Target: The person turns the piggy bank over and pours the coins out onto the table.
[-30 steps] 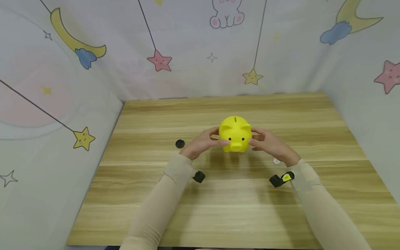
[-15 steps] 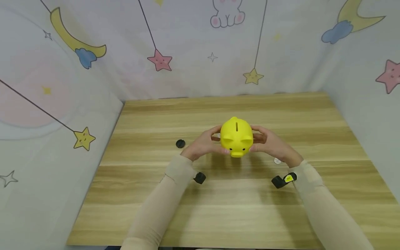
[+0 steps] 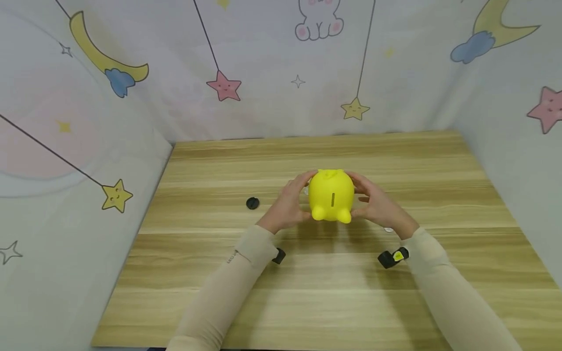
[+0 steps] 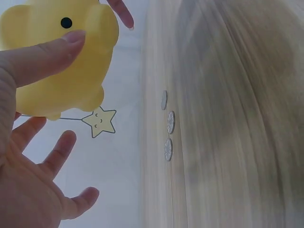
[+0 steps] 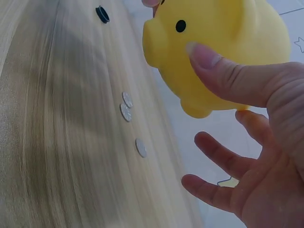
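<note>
A yellow piggy bank is held up over the table between both hands, its shadow falling below it. Its coin slot faces the head camera, with the ears at the lower side and the face hidden there. My left hand grips the left flank; in the left wrist view its thumb lies near the black eye and the other fingers spread below. On the opposite flank my right hand grips likewise, its thumb pressed on the cheek in the right wrist view.
Several silver coins lie on the wooden table, among them a coin and another coin. A round black plug rests left of the left hand. Printed cloth walls enclose the back and sides.
The piggy bank has tipped forward, snout down: its face has turned out of the head view and the slot has swung toward the camera. Both hands keep hold and turn with it.
</note>
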A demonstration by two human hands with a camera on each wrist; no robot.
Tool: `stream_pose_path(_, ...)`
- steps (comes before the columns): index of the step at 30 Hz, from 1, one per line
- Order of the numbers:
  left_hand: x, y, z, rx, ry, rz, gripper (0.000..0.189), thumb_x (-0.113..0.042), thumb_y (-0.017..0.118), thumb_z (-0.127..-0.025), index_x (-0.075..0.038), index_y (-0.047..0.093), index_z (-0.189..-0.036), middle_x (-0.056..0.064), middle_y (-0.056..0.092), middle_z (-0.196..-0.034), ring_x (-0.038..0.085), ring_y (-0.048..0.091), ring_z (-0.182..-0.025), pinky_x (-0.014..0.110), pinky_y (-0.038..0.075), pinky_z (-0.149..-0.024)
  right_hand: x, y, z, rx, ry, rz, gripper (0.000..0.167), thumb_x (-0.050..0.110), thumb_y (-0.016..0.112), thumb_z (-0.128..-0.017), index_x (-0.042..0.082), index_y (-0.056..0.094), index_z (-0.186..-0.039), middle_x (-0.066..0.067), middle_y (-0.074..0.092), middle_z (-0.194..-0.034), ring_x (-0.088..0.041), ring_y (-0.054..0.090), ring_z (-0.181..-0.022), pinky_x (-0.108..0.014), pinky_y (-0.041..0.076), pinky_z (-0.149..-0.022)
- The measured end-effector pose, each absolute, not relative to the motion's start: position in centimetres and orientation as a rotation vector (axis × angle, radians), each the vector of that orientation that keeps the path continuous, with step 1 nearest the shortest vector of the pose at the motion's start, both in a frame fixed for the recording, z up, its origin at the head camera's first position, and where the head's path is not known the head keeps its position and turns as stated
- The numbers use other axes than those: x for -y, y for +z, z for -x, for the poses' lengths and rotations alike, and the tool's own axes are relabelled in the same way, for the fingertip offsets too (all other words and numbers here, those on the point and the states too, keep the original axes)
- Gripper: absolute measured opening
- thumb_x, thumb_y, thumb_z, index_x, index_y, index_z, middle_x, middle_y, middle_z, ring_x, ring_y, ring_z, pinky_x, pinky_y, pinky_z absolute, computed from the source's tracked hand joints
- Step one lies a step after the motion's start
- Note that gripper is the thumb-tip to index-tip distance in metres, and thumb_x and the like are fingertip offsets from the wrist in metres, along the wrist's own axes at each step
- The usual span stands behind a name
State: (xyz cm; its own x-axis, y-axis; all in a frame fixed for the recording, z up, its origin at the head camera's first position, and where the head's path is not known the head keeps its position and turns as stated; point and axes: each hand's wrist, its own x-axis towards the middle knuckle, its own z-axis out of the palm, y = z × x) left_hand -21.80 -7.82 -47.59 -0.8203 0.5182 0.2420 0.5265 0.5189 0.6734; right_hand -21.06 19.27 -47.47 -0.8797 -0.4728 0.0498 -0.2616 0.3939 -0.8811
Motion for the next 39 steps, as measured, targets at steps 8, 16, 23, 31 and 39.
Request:
stream_pose_path(8,7.7,-47.5,21.8,2.713,-1.264,0.982,0.111,-0.001,0.09,-0.069,-0.025,0.024,-0.155,-0.003,0.036,-0.153,0.022,0.045,-0.126,0.059,0.028,-0.107,-19.4,-47.4,20.9,-2.411,-1.518,0.674,0.1,0.003,0.081,-0.082,0.016,0.019,-0.159,-0.016,0.029,-0.159,-0.045,0.04,-0.133,-0.066,0.032,-0.104)
stream_pose_path(16,7.7,-47.3,21.5,2.968,-1.784,0.563,0.068,-0.064,0.063,-0.087,-0.01,0.059,-0.129,0.002,0.064,-0.111,0.024,0.06,-0.103,0.044,0.047,-0.091,-19.7,-47.7,20.2,-2.142,-1.596,0.498,0.053,0.036,0.044,-0.107,-0.01,0.051,-0.132,-0.024,0.065,-0.114,-0.042,0.063,-0.103,-0.05,0.054,-0.086)
stream_pose_path(23,6.2,-46.2,21.2,3.139,-1.87,0.215,0.096,-0.092,0.02,-0.08,-0.013,0.069,-0.106,0.004,0.071,-0.094,0.03,0.068,-0.094,0.052,0.04,-0.1,-18.4,-47.7,20.2,-2.152,-1.504,0.275,0.089,0.071,0.014,-0.098,-0.007,0.055,-0.112,-0.019,0.071,-0.079,-0.046,0.068,-0.078,-0.054,0.056,-0.071)
stream_pose_path(31,7.1,-46.5,22.2,3.068,-2.031,0.331,0.086,-0.082,0.041,-0.085,-0.013,0.058,-0.133,0.006,0.06,-0.127,0.03,0.055,-0.117,0.056,0.034,-0.105,-19.3,-47.0,20.8,-2.219,-1.467,0.355,0.07,0.055,0.032,-0.105,-0.008,0.055,-0.122,-0.024,0.068,-0.107,-0.044,0.064,-0.1,-0.054,0.053,-0.084)
stream_pose_path(39,9.1,-47.1,22.4,2.698,-2.022,0.837,0.101,-0.02,0.092,-0.07,-0.038,0.035,-0.151,-0.008,0.022,-0.157,0.031,0.022,-0.143,0.069,0.023,-0.106,-19.8,-47.9,20.5,-2.423,-1.549,0.698,0.082,0.015,0.083,-0.081,0.002,0.04,-0.15,-0.012,0.019,-0.161,-0.041,0.032,-0.137,-0.069,0.031,-0.102)
